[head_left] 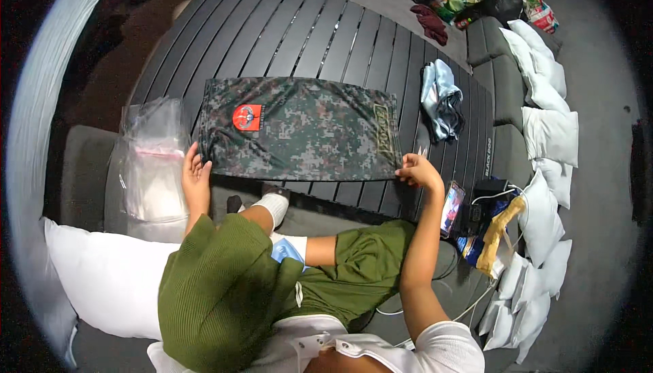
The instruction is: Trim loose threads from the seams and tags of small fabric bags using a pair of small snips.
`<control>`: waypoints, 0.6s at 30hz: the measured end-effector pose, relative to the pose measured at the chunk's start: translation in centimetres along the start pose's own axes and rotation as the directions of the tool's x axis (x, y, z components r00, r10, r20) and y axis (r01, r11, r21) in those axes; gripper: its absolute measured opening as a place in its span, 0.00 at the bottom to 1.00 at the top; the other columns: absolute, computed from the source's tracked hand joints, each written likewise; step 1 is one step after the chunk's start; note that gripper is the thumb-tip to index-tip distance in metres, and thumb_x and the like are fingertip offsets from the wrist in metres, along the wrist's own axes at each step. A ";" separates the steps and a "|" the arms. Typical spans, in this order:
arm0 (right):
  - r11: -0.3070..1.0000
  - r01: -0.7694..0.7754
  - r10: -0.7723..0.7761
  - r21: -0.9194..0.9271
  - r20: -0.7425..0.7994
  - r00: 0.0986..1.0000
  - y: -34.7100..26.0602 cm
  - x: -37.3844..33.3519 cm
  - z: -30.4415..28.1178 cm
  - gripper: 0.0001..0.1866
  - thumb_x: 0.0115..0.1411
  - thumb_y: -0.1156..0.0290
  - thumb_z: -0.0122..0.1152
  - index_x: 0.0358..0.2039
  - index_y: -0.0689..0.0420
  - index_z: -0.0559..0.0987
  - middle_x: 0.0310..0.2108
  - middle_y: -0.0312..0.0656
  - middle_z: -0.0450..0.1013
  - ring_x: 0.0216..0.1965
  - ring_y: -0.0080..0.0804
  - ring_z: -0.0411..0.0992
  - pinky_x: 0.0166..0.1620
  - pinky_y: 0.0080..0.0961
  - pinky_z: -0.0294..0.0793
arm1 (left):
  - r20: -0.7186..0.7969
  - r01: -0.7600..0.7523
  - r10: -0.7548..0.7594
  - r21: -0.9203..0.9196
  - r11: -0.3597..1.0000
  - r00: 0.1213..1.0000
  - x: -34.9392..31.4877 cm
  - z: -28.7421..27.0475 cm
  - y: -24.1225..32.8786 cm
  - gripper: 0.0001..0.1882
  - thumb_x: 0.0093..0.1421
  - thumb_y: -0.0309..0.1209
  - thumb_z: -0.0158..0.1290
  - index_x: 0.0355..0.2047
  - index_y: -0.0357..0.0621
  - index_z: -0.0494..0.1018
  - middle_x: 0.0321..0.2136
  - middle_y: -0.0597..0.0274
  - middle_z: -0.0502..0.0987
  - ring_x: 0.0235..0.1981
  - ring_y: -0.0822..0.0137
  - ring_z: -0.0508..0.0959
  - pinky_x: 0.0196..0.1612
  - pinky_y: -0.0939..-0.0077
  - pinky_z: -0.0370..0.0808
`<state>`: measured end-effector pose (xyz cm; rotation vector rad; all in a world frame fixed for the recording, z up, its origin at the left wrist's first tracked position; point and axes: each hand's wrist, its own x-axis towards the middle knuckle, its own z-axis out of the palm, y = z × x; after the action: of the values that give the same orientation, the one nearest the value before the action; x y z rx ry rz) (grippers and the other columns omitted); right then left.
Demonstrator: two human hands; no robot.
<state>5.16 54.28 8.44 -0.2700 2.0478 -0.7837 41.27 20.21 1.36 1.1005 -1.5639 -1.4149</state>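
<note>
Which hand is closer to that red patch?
Left. The left hand is at the near left corner of the camouflage cloth, left of the red patch; the right hand is at the near right corner, farther away.

Moderate, even indoor light; white pillow [109,281] brightest. Glare on plastic bags [153,159], sheen on tabletop [282,23]. Camo cloth [316,131] fairly sharp. Fisheye bends edges; rim blurry, corners black.

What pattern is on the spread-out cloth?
The cloth shows dark pixelated camouflage, seen best in the head view.
</note>
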 end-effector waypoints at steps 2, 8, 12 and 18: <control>0.996 -0.068 0.068 -0.066 0.003 0.998 -0.2 -0.5 -0.4 0.12 0.45 0.78 0.61 0.21 0.54 0.64 0.16 0.33 0.68 0.18 0.21 0.68 0.17 0.19 0.62 | 0.258 0.171 -0.155 -0.041 0.984 0.954 1.4 -1.5 1.4 0.26 0.52 0.18 0.50 0.53 0.40 0.62 0.40 0.64 0.68 0.39 0.76 0.67 0.42 0.86 0.65; 0.995 -0.027 0.034 -0.092 0.079 0.996 -0.7 0.4 -0.3 0.14 0.45 0.74 0.63 0.19 0.53 0.63 0.15 0.32 0.67 0.16 0.20 0.68 0.17 0.18 0.62 | 0.356 0.238 -0.126 -0.291 0.927 0.926 2.6 -4.7 4.4 0.29 0.49 0.18 0.50 0.54 0.41 0.61 0.35 0.73 0.67 0.23 0.84 0.63 0.28 0.93 0.63; 1.000 -0.012 0.014 -0.027 0.084 0.996 -0.1 0.1 -0.5 0.15 0.44 0.74 0.64 0.19 0.53 0.63 0.15 0.32 0.68 0.16 0.20 0.67 0.16 0.18 0.62 | 0.397 0.395 -0.309 -0.153 0.906 0.864 3.2 -3.9 3.9 0.28 0.53 0.22 0.48 0.56 0.43 0.58 0.31 0.75 0.66 0.17 0.87 0.55 0.19 0.95 0.53; 0.986 -0.044 0.044 -0.162 -0.004 0.999 -2.3 -0.9 0.5 0.12 0.51 0.64 0.60 0.22 0.54 0.67 0.13 0.32 0.65 0.14 0.19 0.63 0.15 0.18 0.58 | 0.338 0.214 -0.251 0.141 0.966 0.907 1.9 -1.1 6.2 0.27 0.58 0.30 0.47 0.58 0.50 0.55 0.41 0.67 0.66 0.32 0.81 0.64 0.31 0.90 0.62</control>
<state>5.83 52.70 10.26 -0.3141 2.1133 -0.5910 40.91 18.23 7.56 1.1707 -1.8187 -1.7916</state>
